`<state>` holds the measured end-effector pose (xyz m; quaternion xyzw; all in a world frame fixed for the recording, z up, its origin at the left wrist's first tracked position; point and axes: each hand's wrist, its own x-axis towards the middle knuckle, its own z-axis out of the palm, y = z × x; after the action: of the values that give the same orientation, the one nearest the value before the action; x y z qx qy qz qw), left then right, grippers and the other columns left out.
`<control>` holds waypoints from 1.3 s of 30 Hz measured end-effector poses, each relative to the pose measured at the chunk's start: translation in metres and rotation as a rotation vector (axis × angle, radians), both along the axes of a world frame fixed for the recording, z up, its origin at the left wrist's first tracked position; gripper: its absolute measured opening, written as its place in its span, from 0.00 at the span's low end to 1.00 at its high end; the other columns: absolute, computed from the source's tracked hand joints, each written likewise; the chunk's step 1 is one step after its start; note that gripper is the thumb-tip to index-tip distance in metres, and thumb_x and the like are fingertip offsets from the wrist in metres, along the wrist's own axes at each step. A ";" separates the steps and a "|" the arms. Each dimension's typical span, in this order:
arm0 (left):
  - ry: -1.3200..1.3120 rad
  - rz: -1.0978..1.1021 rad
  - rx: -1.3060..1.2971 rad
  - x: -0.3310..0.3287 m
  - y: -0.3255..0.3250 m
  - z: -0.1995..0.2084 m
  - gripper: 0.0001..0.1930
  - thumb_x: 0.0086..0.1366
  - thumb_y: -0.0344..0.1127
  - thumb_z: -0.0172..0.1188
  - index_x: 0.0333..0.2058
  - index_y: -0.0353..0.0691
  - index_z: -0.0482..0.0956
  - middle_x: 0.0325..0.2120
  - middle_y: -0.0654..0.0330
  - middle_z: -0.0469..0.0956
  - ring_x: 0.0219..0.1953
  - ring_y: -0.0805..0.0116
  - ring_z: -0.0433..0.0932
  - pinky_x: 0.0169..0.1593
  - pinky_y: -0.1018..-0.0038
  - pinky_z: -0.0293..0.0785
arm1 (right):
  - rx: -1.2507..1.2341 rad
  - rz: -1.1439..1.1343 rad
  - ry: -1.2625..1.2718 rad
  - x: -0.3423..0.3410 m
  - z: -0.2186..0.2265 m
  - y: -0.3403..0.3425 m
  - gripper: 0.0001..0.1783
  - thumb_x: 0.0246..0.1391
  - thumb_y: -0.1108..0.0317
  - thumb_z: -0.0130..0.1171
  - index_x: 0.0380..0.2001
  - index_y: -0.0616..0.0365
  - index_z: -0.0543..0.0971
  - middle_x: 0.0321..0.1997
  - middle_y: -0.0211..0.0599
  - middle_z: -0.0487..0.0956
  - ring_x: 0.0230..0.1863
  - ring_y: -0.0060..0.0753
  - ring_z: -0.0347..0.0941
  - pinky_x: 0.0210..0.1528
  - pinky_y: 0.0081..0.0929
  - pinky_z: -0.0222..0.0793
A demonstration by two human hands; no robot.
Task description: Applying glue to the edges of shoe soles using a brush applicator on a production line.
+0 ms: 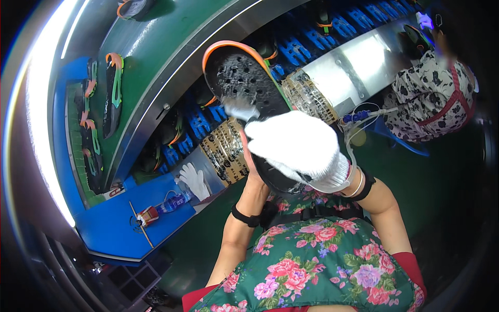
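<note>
A long black shoe sole (244, 78) with small holes and an orange and green edge is held up in front of my body, its toe end pointing away. My bare left hand (251, 158) grips the sole from its left side and underneath; most of its fingers are hidden behind it. In a white knitted glove, my right hand (299, 145) is closed over a brush, bent above the lower half of the sole. The pale brush head (241, 109), smeared by motion, lies against the sole's perforated surface, which looks wet and streaked.
A conveyor with blue holders (200, 122) crosses behind, carrying more soles. More soles (113, 88) lie on the curved green belt at left. A blue table (112, 223) bears a bottle (174, 203) and a white glove (194, 180). Another person (431, 99) works at right.
</note>
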<state>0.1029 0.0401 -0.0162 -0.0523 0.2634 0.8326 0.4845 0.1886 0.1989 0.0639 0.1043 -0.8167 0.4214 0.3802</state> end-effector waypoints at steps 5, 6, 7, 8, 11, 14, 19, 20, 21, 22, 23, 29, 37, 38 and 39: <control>-0.410 0.145 0.496 -0.007 0.003 -0.001 0.51 0.67 0.78 0.42 0.72 0.39 0.59 0.67 0.44 0.68 0.65 0.46 0.71 0.69 0.48 0.66 | -0.263 0.082 -0.059 0.004 -0.001 0.018 0.18 0.57 0.73 0.64 0.52 0.54 0.85 0.56 0.40 0.84 0.53 0.42 0.81 0.56 0.37 0.77; -0.268 0.164 0.410 -0.008 0.008 0.014 0.54 0.66 0.79 0.42 0.74 0.38 0.54 0.69 0.42 0.65 0.67 0.43 0.69 0.69 0.47 0.65 | -0.274 0.030 -0.026 0.002 -0.005 0.017 0.17 0.56 0.74 0.64 0.50 0.55 0.86 0.54 0.41 0.85 0.51 0.42 0.82 0.55 0.37 0.78; -0.274 0.159 0.411 -0.009 0.014 0.021 0.54 0.66 0.79 0.42 0.74 0.38 0.54 0.69 0.42 0.65 0.67 0.43 0.69 0.69 0.47 0.65 | -0.271 0.024 -0.030 0.002 -0.005 0.011 0.17 0.56 0.74 0.64 0.50 0.55 0.86 0.54 0.41 0.85 0.51 0.42 0.82 0.55 0.37 0.78; -0.119 0.042 0.387 -0.010 0.019 0.026 0.48 0.69 0.75 0.43 0.73 0.39 0.57 0.67 0.45 0.67 0.66 0.44 0.70 0.67 0.47 0.68 | -0.265 0.044 -0.033 0.003 -0.004 0.002 0.18 0.55 0.74 0.66 0.51 0.56 0.85 0.55 0.41 0.85 0.54 0.41 0.81 0.57 0.37 0.76; 0.176 -0.155 0.307 -0.012 0.018 0.018 0.42 0.72 0.69 0.46 0.71 0.42 0.61 0.65 0.51 0.69 0.61 0.42 0.74 0.62 0.47 0.76 | -0.135 0.042 0.046 0.006 -0.001 -0.013 0.17 0.52 0.74 0.69 0.47 0.57 0.87 0.50 0.39 0.87 0.48 0.40 0.83 0.51 0.36 0.79; -0.029 0.069 0.366 -0.009 0.018 0.024 0.49 0.67 0.77 0.44 0.74 0.45 0.54 0.70 0.47 0.61 0.66 0.39 0.68 0.68 0.45 0.67 | -0.361 0.046 0.052 0.000 0.004 0.000 0.14 0.46 0.75 0.73 0.39 0.56 0.89 0.43 0.37 0.88 0.41 0.40 0.85 0.46 0.33 0.79; 0.062 -0.091 0.344 -0.022 0.018 0.022 0.54 0.64 0.82 0.41 0.76 0.46 0.50 0.70 0.45 0.62 0.67 0.37 0.67 0.69 0.40 0.63 | -0.758 0.232 -0.065 0.007 -0.009 -0.029 0.18 0.53 0.75 0.65 0.49 0.54 0.86 0.51 0.40 0.86 0.47 0.42 0.83 0.49 0.37 0.79; 0.195 -0.211 0.460 -0.022 0.022 0.015 0.55 0.63 0.82 0.44 0.75 0.44 0.53 0.68 0.42 0.65 0.65 0.36 0.69 0.65 0.37 0.68 | -0.212 0.064 0.076 0.007 -0.014 -0.026 0.21 0.54 0.74 0.66 0.52 0.52 0.85 0.54 0.39 0.85 0.48 0.41 0.83 0.50 0.36 0.79; 0.160 -0.229 0.522 -0.026 0.024 0.019 0.57 0.61 0.83 0.46 0.74 0.42 0.54 0.65 0.37 0.66 0.65 0.35 0.69 0.63 0.35 0.70 | -0.197 0.097 0.012 0.009 -0.010 -0.028 0.18 0.52 0.73 0.68 0.49 0.53 0.87 0.51 0.37 0.86 0.47 0.40 0.83 0.50 0.35 0.79; 0.126 -0.097 0.360 -0.024 0.023 0.023 0.57 0.60 0.84 0.46 0.74 0.42 0.54 0.65 0.35 0.66 0.65 0.34 0.68 0.63 0.35 0.69 | -0.298 0.154 0.033 0.008 -0.007 -0.019 0.17 0.52 0.72 0.69 0.47 0.53 0.87 0.50 0.37 0.87 0.46 0.40 0.84 0.50 0.35 0.79; 0.092 0.034 0.198 -0.021 0.022 0.027 0.58 0.59 0.84 0.47 0.73 0.42 0.54 0.64 0.34 0.67 0.65 0.33 0.68 0.63 0.35 0.69 | -0.399 0.211 0.054 0.006 -0.006 -0.012 0.15 0.52 0.71 0.70 0.45 0.54 0.88 0.48 0.37 0.87 0.45 0.39 0.84 0.50 0.35 0.79; -0.027 -0.166 0.496 -0.026 0.025 0.031 0.57 0.58 0.85 0.48 0.74 0.49 0.53 0.65 0.35 0.65 0.61 0.27 0.70 0.58 0.31 0.73 | -0.308 0.071 0.075 0.012 -0.031 -0.038 0.18 0.55 0.75 0.64 0.51 0.56 0.85 0.53 0.40 0.85 0.49 0.41 0.82 0.49 0.35 0.80; -0.095 -0.155 0.585 -0.039 0.030 0.033 0.51 0.61 0.76 0.57 0.73 0.51 0.56 0.64 0.33 0.65 0.59 0.26 0.71 0.61 0.34 0.73 | -0.495 0.273 -0.163 0.024 -0.032 -0.024 0.18 0.59 0.72 0.63 0.53 0.52 0.85 0.56 0.36 0.84 0.49 0.39 0.84 0.55 0.37 0.78; -0.087 -0.096 0.614 -0.035 0.033 0.032 0.50 0.62 0.76 0.55 0.73 0.50 0.55 0.64 0.33 0.65 0.59 0.27 0.72 0.60 0.34 0.74 | -0.318 0.209 -0.075 0.025 -0.033 -0.028 0.18 0.60 0.72 0.63 0.53 0.52 0.85 0.56 0.37 0.84 0.49 0.39 0.84 0.53 0.37 0.79; -0.077 -0.037 0.642 -0.031 0.036 0.033 0.50 0.64 0.76 0.54 0.74 0.48 0.55 0.65 0.34 0.65 0.58 0.27 0.73 0.60 0.35 0.74 | -0.141 0.146 0.014 0.024 -0.029 -0.031 0.18 0.60 0.71 0.62 0.53 0.52 0.85 0.55 0.37 0.84 0.49 0.39 0.84 0.51 0.37 0.80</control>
<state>0.0718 0.0762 0.0165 0.0766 -0.0302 0.8616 0.5008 0.2122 0.1675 0.0344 0.1392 -0.7725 0.5037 0.3607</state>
